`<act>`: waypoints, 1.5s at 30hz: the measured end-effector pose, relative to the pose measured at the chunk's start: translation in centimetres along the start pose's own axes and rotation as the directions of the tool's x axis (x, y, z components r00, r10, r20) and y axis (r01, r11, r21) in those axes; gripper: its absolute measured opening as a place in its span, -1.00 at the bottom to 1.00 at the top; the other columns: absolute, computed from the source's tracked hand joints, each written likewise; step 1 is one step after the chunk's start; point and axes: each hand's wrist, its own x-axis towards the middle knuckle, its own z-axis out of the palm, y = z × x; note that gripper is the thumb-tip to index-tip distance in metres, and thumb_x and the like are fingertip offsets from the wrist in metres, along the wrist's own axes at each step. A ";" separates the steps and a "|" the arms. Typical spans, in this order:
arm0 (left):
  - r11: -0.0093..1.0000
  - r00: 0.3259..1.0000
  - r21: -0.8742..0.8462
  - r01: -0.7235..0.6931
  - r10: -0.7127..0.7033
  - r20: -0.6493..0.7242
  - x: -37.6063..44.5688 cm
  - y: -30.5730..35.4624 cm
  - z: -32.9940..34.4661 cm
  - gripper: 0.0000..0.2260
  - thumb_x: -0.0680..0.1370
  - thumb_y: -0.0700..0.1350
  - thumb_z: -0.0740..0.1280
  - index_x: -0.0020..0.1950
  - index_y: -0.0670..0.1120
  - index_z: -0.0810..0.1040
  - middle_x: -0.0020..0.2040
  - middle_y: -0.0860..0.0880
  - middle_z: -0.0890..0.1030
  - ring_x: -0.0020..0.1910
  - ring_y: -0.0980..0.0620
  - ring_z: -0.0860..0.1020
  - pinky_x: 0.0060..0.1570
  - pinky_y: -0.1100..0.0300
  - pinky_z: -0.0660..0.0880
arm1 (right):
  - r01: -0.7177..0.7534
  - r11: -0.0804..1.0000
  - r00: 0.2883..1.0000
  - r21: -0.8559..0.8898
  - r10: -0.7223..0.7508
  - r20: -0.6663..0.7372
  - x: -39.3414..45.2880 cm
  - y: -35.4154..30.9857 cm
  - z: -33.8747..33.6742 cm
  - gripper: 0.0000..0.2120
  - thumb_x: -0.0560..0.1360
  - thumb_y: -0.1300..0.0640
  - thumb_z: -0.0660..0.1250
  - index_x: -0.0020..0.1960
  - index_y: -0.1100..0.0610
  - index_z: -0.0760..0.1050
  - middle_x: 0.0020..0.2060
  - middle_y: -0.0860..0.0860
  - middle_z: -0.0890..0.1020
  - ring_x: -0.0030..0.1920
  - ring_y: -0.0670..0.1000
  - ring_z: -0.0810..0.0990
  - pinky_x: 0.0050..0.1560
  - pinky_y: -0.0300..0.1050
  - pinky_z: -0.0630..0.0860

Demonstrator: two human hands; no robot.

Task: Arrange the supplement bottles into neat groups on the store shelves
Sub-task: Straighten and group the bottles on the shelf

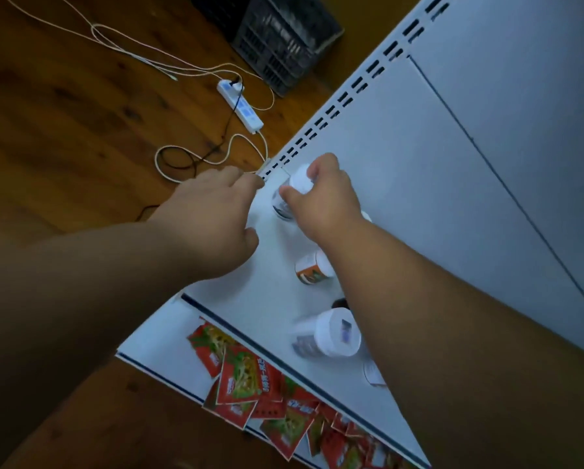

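resting at the white shelf (pixel 273 299) edge, the left hand (pixel 216 211) has fingers curled, gripping nothing visible. just right of it, the right hand (pixel 324 201) pinches a white-capped bottle (pixel 288 194) standing at the shelf's back corner; an orange-labelled bottle (pixel 312 269) stands nearer the front.

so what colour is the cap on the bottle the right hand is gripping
White, seen in the head view: the cap under the right hand.
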 end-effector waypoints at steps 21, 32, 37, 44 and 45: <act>0.960 0.989 -0.280 0.002 0.039 0.140 -25.3 5.2 -21.7 -0.27 0.48 0.42 -0.03 0.49 -0.02 0.29 0.36 0.00 0.43 0.34 0.01 0.39 0.21 0.01 0.39 | -0.454 0.262 0.891 0.852 0.141 0.431 -28.3 -10.9 -13.6 -0.56 0.27 -0.10 0.56 0.04 0.00 0.49 -0.03 0.10 0.60 -0.09 0.06 0.67 -0.13 0.04 0.63; 0.946 0.907 -0.161 -0.280 0.316 0.278 -34.9 16.7 -32.8 -0.26 0.51 0.41 -0.12 0.48 -0.06 0.28 0.39 -0.05 0.41 0.32 -0.02 0.41 0.27 -0.08 0.40 | -0.285 0.160 0.930 0.945 0.285 0.232 -44.3 -10.6 -28.3 -0.62 0.42 -0.20 0.41 0.11 0.01 0.52 -0.07 0.08 0.68 -0.07 0.06 0.72 0.04 0.26 0.63; 0.861 0.790 -0.181 -0.474 0.508 0.344 -38.1 26.2 -30.3 -0.27 0.53 0.43 -0.12 0.45 -0.05 0.32 0.33 -0.03 0.45 0.30 -0.01 0.43 0.25 -0.10 0.40 | -0.119 0.274 0.925 0.954 0.380 0.006 -51.2 -3.9 -34.3 -0.65 0.27 -0.36 0.41 -0.10 -0.16 0.49 -0.09 0.08 0.65 -0.02 0.18 0.66 0.08 0.35 0.57; 0.720 0.626 -0.264 -0.642 0.691 0.361 -43.7 44.1 -22.3 -0.25 0.46 0.46 -0.14 0.48 0.05 0.26 0.37 0.13 0.39 0.34 0.15 0.35 0.18 0.22 0.27 | 0.042 0.318 0.813 0.947 0.540 -0.218 -62.4 12.0 -43.9 -0.66 0.32 -0.28 0.43 -0.07 -0.10 0.48 -0.24 -0.11 0.60 -0.23 -0.07 0.61 -0.13 0.14 0.61; 0.699 0.603 -0.270 -0.662 0.710 0.364 -44.3 46.5 -21.2 -0.25 0.44 0.46 -0.14 0.49 0.07 0.24 0.36 0.16 0.37 0.33 0.18 0.34 0.13 0.25 0.25 | 0.058 0.320 0.800 0.945 0.552 -0.236 -63.8 14.2 -45.1 -0.69 0.37 -0.24 0.43 -0.06 -0.08 0.47 -0.27 -0.13 0.60 -0.24 -0.09 0.61 -0.13 0.13 0.62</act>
